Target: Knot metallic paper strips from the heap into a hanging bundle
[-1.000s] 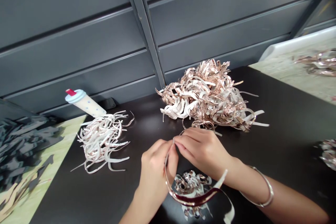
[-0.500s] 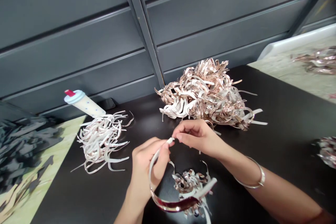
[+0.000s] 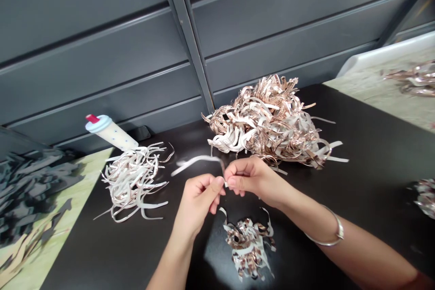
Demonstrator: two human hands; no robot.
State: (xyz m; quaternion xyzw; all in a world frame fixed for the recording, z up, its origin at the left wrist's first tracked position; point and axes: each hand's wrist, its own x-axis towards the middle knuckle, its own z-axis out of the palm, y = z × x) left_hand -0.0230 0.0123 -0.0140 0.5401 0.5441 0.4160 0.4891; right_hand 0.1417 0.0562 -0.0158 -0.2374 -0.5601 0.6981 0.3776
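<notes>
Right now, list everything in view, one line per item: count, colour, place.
large strip heap: one, rose-gold and white, back of tabletop
smaller strip heap: one, white and rose-gold, left of tabletop
small strip pile: one, white and metallic, front of tabletop
plastic bottle: one, white, blue collar, red tip, behind smaller heap
tabletop: one, black, centre
wall panels: several, grey, behind tabletop
scrap pile: one, dark grey, far left
strip clumps: two, metallic, right edge
loose strip: one, white, between hands
bangle: one, silver, right wrist
left hand: one, pinching strip
right hand: one, pinching strip
</notes>
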